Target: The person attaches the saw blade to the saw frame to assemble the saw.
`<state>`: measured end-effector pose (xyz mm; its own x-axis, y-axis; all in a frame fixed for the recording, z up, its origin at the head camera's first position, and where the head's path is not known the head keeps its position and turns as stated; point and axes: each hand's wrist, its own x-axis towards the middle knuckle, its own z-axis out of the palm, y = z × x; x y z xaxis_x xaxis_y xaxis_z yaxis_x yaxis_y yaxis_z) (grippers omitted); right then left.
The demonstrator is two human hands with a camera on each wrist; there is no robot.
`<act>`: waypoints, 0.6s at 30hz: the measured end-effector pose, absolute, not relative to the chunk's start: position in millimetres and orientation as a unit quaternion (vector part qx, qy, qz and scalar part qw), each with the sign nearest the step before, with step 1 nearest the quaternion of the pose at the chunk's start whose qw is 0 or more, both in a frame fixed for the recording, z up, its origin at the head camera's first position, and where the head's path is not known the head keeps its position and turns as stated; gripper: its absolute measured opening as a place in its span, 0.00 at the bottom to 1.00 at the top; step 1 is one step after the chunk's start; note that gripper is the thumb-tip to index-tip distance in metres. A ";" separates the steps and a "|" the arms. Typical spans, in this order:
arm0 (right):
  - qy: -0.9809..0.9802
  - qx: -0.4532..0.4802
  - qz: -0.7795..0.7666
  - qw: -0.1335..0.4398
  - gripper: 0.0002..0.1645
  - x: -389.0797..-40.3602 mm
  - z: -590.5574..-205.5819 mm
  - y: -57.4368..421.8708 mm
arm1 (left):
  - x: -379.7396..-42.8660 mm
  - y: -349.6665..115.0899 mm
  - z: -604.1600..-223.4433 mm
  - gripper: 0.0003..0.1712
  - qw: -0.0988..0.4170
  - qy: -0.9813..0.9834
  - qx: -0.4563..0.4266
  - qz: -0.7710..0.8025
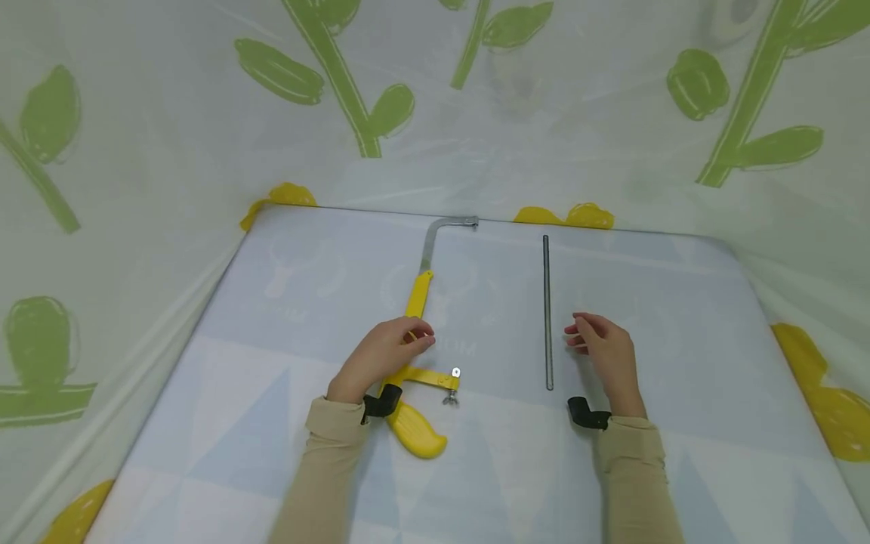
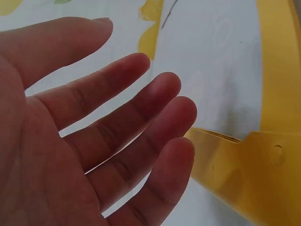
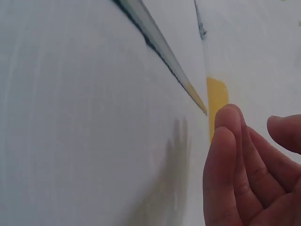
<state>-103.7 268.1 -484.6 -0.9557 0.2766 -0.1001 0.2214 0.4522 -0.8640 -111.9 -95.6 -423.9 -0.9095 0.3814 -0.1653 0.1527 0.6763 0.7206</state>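
Note:
A hacksaw frame [image 1: 419,293] lies on the left-middle of the table, its grey front arm bent to the right at the far end and its yellow handle [image 1: 418,432] toward me. No blade spans it; a wing nut [image 1: 451,399] hangs at the near bracket. My left hand [image 1: 389,349] hovers over the frame's yellow part, fingers loosely bent and holding nothing; the left wrist view shows the palm beside the yellow metal. To the right lies a long thin grey bar [image 1: 547,317]. Just right of it is my right hand [image 1: 606,355], relaxed, its fingertips apart from the bar.
A pale cloth with blue triangles covers the table [image 1: 503,468]. White curtains [image 1: 510,151] with green leaf prints stand behind and at both sides, their yellow-printed parts meeting the table's edges. Each wrist bears a black camera mount [image 1: 588,414].

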 end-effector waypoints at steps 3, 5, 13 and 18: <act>-0.837 -0.149 0.526 0.002 0.28 -97.9 -462.0 254.6 | -115.0 -94.4 -424.1 0.11 0.146 0.906 0.144 0.370; -0.837 -0.152 0.526 -0.014 0.26 -97.1 -452.6 246.3 | -116.4 -94.4 -425.8 0.11 0.142 0.909 0.138 0.366; -0.859 -0.183 0.477 -0.040 0.25 -101.6 -458.5 235.2 | -119.3 -90.2 -433.2 0.12 0.131 0.921 0.116 0.349; -0.902 -0.166 0.396 -0.052 0.26 -101.7 -455.7 226.0 | -121.4 -86.3 -435.6 0.17 0.092 0.945 0.096 0.299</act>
